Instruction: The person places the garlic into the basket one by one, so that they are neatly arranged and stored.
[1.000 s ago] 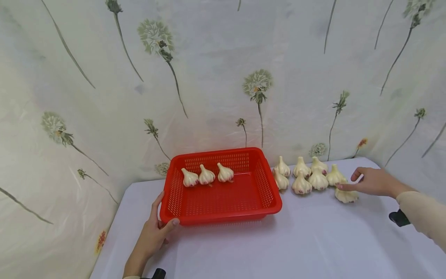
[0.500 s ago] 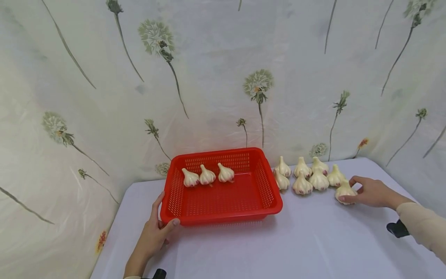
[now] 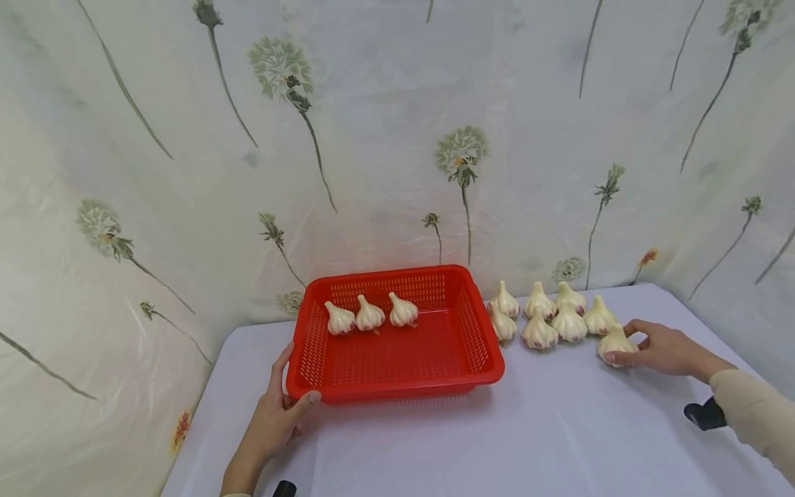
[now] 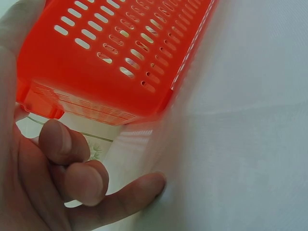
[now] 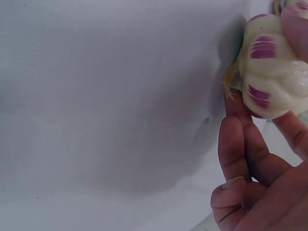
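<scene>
At the right end of a group of garlic bulbs, my right hand (image 3: 673, 348) grips one garlic bulb (image 3: 615, 343) between thumb and fingers. Close up in the right wrist view, that bulb (image 5: 269, 72) has purple streaks and a tuft of roots, and sits low at the white cloth. My left hand (image 3: 268, 422) holds the near left corner of a red plastic basket (image 3: 397, 393), thumb on the rim and a finger along the side. Under the slotted basket wall (image 4: 96, 62), its other fingers curl loosely. Three garlic bulbs (image 3: 370, 314) lie in a row inside, toward the back.
Several more garlic bulbs (image 3: 568, 321) stand close together right of the basket, some against its side. A white cloth (image 3: 528, 442) covers the table. Behind it hangs a pale curtain (image 3: 385, 138) printed with dandelions.
My right hand has come down around the rightmost garlic bulb and now grips it, the bulb's neck tilting up on the way. The left hand and the basket have stayed put.
</scene>
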`<state>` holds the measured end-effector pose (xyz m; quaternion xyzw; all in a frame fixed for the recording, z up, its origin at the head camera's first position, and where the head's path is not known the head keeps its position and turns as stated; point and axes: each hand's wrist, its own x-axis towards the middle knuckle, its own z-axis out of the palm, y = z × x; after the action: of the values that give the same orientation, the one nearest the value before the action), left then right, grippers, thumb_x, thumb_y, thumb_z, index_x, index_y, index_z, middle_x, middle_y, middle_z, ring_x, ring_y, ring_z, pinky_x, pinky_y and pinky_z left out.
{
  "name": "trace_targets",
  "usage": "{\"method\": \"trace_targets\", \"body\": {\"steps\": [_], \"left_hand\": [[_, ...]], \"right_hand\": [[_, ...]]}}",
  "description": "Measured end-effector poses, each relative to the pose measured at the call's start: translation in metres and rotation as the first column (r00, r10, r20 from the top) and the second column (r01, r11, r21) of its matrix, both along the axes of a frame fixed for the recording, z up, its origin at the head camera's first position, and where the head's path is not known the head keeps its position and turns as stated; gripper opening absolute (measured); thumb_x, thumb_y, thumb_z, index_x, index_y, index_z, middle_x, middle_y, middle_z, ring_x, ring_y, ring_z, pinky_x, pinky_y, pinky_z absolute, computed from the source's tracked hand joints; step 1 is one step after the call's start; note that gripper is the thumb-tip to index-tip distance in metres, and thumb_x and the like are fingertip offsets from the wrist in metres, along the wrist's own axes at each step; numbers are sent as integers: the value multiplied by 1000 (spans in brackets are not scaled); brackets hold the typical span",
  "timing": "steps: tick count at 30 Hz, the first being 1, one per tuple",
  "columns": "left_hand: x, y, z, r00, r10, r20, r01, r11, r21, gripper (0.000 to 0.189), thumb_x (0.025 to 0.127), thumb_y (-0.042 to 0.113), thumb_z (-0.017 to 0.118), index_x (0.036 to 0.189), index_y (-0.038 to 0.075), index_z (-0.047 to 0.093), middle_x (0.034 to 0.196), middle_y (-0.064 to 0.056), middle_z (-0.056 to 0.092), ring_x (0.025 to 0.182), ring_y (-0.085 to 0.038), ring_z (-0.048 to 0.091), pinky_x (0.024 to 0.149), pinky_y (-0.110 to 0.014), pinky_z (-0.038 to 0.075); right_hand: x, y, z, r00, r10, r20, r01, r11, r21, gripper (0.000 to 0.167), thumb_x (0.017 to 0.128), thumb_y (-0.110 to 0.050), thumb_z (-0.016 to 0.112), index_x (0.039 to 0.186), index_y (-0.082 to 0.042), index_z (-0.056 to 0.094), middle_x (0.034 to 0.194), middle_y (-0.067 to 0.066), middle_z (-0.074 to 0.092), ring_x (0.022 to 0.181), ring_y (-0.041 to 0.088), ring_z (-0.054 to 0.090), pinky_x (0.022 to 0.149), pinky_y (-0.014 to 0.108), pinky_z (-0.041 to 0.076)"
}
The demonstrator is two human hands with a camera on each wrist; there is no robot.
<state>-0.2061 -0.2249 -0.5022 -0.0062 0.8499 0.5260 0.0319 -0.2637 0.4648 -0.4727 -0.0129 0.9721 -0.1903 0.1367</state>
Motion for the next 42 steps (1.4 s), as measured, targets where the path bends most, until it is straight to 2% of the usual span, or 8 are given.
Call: {"method": "trace_targets", "body": {"steps": [9, 19, 28, 35, 38, 42], "left_hand": [[0, 0, 0, 1000, 9, 7, -9, 1000, -8, 93, 94, 46, 78, 162, 55, 17, 69, -13, 61, 52, -22, 54, 52, -33, 53], [1, 0, 0, 1000, 7, -3, -7, 1000, 0, 93, 94, 44, 79, 163, 54, 18, 67, -13, 61, 52, -22, 55, 52, -34, 54], [1, 1, 1, 1000, 11, 3, -11, 1000, -8, 93, 94, 45, 78, 163, 52, 17, 68, -11, 61, 52, -20, 53, 53, -33, 54], [0, 0, 0, 1000, 14, 10, -14, 1000, -7, 93, 93, 46, 78, 164, 53, 17, 74, -11, 65, 54, -20, 54, 53, -32, 53], [0, 1, 0, 1000, 19, 18, -19, 1000, -14, 94, 93, 47, 78, 164, 52, 16, 77, -11, 66, 55, -21, 54, 54, -32, 54], [0, 2, 0, 1000, 18, 13, -18, 1000, -12, 93, 94, 46, 78, 164, 53, 17, 72, -12, 63, 53, -20, 53, 53, -32, 53]], "right_hand": [[2, 0, -2, 999, -28, 23, 28, 1000, -15, 80, 95, -64, 67, 128, 5, 45, 98, 16, 64, 85, 26, 58, 67, 35, 44], [0, 2, -6, 999, -41, 33, 42, 999, -21, 84, 97, -66, 65, 130, 9, 43, 107, 22, 64, 93, 30, 61, 70, 35, 46], [-1, 0, -7, 1000, -4, 1, 4, 1000, -1, 80, 96, -62, 68, 125, 8, 43, 94, 11, 58, 85, 26, 55, 69, 35, 43], [-2, -2, 1, 999, -21, 31, 21, 1000, 17, 86, 98, -67, 62, 125, 13, 46, 105, 25, 65, 93, 34, 61, 72, 38, 48], [-1, -1, 6, 998, -33, 44, 32, 999, 18, 88, 99, -68, 59, 126, 15, 45, 102, 20, 66, 93, 33, 61, 71, 37, 47], [-2, -2, 13, 998, -47, 41, 47, 999, 6, 89, 100, -69, 57, 125, 16, 45, 98, 14, 68, 91, 30, 60, 70, 36, 47]]}}
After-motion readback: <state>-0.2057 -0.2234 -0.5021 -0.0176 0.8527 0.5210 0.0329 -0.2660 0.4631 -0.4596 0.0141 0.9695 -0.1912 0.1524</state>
